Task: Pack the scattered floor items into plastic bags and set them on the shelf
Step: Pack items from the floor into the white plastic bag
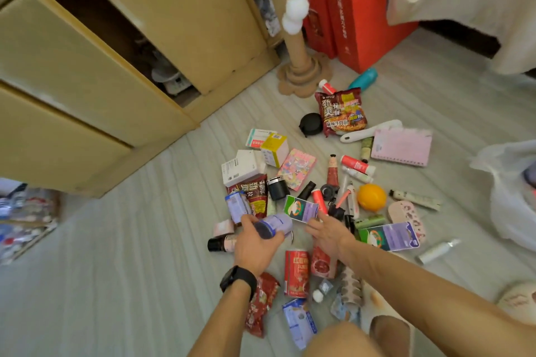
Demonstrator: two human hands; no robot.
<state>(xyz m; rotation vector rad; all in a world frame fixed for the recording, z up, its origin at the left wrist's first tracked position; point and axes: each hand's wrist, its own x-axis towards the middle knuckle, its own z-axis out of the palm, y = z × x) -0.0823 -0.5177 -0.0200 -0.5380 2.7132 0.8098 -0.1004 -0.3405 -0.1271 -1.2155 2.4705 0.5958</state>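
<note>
Many small items lie scattered on the pale floor [145,240]. My left hand [255,246] grips a lilac can [275,225] lying on its side. My right hand [326,233] reaches with loosely spread fingers to a green-and-purple packet [300,208] and touches its lower edge. Around them lie an orange [371,197], a red can [296,273], a noodle packet [342,110], a pink notebook [401,146], white boxes [242,168] and several tubes. A translucent plastic bag [510,197] sits at the right edge, partly filled.
A yellow wooden cabinet [101,66] with a gap between its doors fills the upper left. A cardboard post [298,61] with white pompoms stands beside red boxes [353,9]. A draped bed [478,9] is at upper right. My knee [339,339] is at the bottom.
</note>
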